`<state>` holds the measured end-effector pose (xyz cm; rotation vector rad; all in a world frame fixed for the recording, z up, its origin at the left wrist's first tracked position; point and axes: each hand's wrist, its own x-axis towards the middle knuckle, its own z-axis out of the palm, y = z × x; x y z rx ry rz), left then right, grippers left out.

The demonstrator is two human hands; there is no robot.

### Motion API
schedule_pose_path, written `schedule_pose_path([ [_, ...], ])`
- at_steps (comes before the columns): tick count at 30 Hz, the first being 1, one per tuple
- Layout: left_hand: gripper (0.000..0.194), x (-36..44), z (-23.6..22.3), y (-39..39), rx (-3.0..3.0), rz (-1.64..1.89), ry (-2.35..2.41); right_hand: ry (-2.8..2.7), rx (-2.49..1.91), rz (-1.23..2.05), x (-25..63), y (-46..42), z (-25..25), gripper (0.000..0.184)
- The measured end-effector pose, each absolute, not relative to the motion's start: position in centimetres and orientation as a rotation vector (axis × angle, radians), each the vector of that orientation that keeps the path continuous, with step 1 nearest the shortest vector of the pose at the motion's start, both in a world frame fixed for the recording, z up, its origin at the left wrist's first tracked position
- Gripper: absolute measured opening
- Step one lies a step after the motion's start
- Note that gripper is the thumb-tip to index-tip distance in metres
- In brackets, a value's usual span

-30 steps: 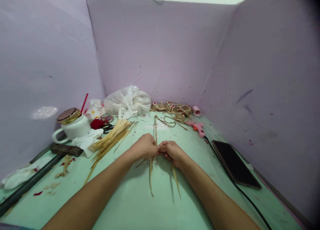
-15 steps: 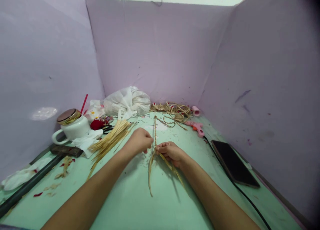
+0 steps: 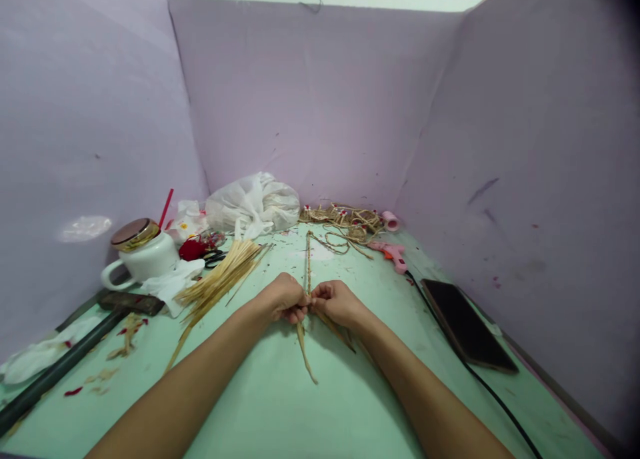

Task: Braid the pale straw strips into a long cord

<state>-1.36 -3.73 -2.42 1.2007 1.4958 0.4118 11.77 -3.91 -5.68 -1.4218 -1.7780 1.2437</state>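
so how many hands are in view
2: the left hand and the right hand, fingertips close together at the near end of the braid. No others show.

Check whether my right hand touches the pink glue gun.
Apart: the head view shows green tabletop between the right hand and the pink glue gun.

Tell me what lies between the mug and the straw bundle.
In the head view: a white tissue and, farther back, a red ball and scissors.

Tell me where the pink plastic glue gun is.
Head view, right of centre: the glue gun lies between the tangled brown cord and the flat black device.
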Motion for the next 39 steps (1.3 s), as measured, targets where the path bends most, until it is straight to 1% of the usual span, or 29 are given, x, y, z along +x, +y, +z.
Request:
schedule_pose_path([
  [3, 0.015, -1.2, -2.4, -3.7, 1.313, 0.333, 1.598, -1.988, -1.489, 0.884, 11.6, -4.3, -5.6, 0.012],
  [5, 0.014, -1.2, -2.7, -3.6, 1.379, 0.283, 1.649, -2.087, -1.520, 0.716, 11.6, -4.8, -5.0, 0.015],
  [8, 0.012, -1.2, -3.3, -3.5, 1.431, 0.274, 1.664, -2.119, -1.656, 0.566, 11.6, -5.5, -3.9, 0.014],
  [10, 0.012, -1.1, -3.6, -3.5, 1.440, 0.287, 1.658, -2.101, -1.748, 0.536, 11.4, -6.0, -3.3, 0.013],
  [15, 0.016, -1.1, -3.4, -3.7, 1.334, 0.334, 1.656, -2.119, -1.711, 0.592, 10.9, -6.9, -2.9, 0.014],
  [20, 0.013, -2.1, -3.4, -3.2, 1.362, 0.400, 1.464, -2.173, -1.539, 0.620, 11.3, -6.7, -3.1, 0.015],
  [23, 0.014, -2.9, -3.7, -2.7, 1.393, 0.434, 1.406, -2.137, -1.502, 0.812, 12.3, -5.7, -3.1, 0.014],
  [26, 0.017, -3.2, -3.7, -2.6, 1.389, 0.460, 1.367, -1.798, -1.563, 0.968, 13.1, -4.6, -2.9, 0.017],
  [29, 0.016, -3.1, -3.4, -2.8, 1.387, 0.483, 1.296, -1.400, -1.528, 1.336, 12.9, -4.4, -2.6, 0.012],
  [31, 0.014, -3.0, -3.4, -2.9, 1.397, 0.504, 1.253, -1.299, -1.410, 1.613, 12.3, -4.8, -2.4, 0.012],
  [33, 0.012, -2.9, -3.6, -2.9, 1.411, 0.505, 1.241, -1.300, -1.327, 1.728, 11.7, -5.2, -2.6, 0.014],
  [35, 0.012, -2.9, -3.6, -2.9, 1.429, 0.484, 1.255, -1.345, -1.357, 1.670, 11.4, -5.4, -3.0, 0.016],
  [39, 0.009, -2.7, -3.3, -3.1, 1.463, 0.445, 1.310, -1.464, -1.526, 1.404, 11.4, -4.9, -3.9, 0.016],
])
